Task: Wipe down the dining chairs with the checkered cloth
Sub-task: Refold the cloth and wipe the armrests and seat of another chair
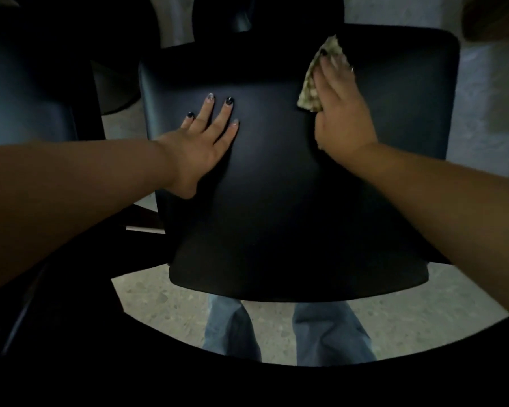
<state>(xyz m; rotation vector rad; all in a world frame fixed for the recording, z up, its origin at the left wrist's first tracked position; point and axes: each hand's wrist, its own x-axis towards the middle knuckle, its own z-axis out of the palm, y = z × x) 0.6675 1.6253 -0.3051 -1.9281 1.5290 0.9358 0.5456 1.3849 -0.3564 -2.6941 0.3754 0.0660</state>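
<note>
The person is standing over a dark dining chair (276,186) that is filling the middle of the frame, and the step in hand looks to be the wiping of its broad flat surface. The right hand (340,110) is lying in the upper right of the frame, pressing the checkered cloth (310,86) down onto the chair's upper right part; its fingers are reaching forward over the cloth, which is bunching up beyond the fingertips and showing along the hand's left side. The fingers there are blurred, so whether they are lying flat on the cloth or curling into it cannot be told. The left hand (209,133) is resting left of centre, flat on the same surface with its fingers straight and spread, holding nothing and apparently steadying the chair. The two hands are sitting well apart. Another dark chair (27,92) is showing at the upper left of the frame, and a speckled floor (165,304) is lying beneath, with the person's jeans (326,333) at the bottom centre. Judging by where the cloth is sitting, most of the surface towards the centre and lower part of the frame is probably waiting to be covered; the next move seems to call for drawing the cloth across it in firm strokes, keeping it pressed flat, while the left hand is shifting out of the way.
</note>
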